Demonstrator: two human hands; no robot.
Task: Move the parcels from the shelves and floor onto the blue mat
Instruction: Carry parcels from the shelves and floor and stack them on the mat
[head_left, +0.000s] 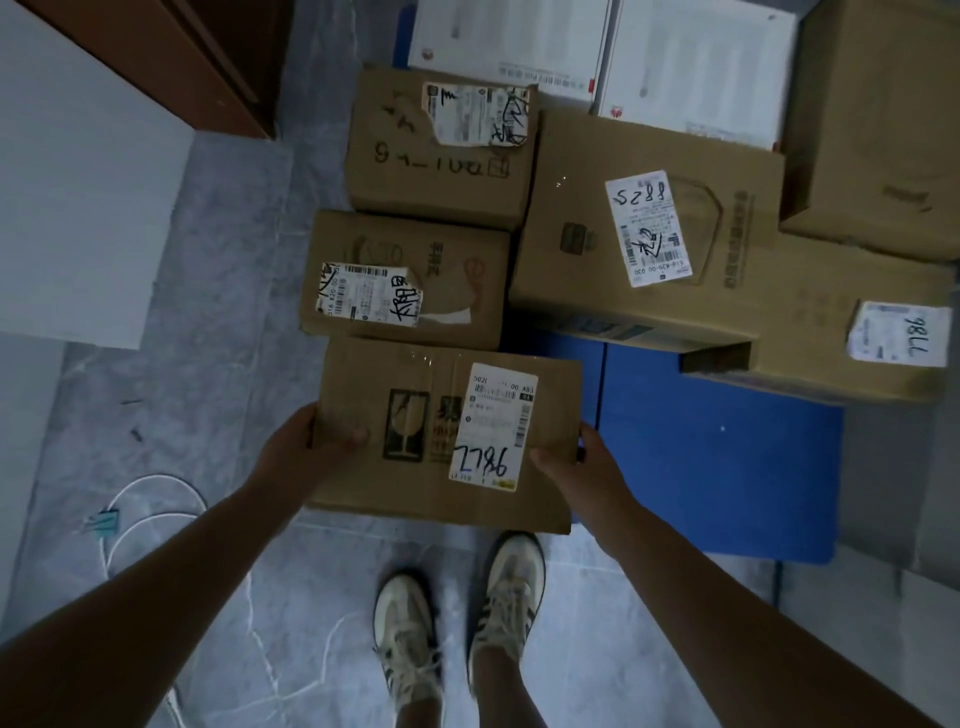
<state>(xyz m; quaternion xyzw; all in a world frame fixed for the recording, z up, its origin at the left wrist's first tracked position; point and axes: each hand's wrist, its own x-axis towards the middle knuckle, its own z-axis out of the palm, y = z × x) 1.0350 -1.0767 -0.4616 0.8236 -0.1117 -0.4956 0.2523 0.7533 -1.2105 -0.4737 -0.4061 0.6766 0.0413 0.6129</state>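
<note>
A brown cardboard parcel (415, 467) with a white label and a fragile mark is held above the floor in front of me. My left hand (301, 447) grips its left edge and my right hand (576, 462) grips its right edge. The blue mat (717, 467) lies on the floor ahead and to the right. Several brown parcels lie on it, among them one (405, 280) just beyond the held parcel, one (441, 150) farther back and a large one (644, 234) to the right.
Two white boxes (696, 67) lie at the back of the mat. A white cabinet (78, 182) stands at the left, with dark wooden furniture (208, 52) behind it. A white cable (145, 514) lies on the grey floor at the lower left. My shoes (457, 623) stand below the parcel.
</note>
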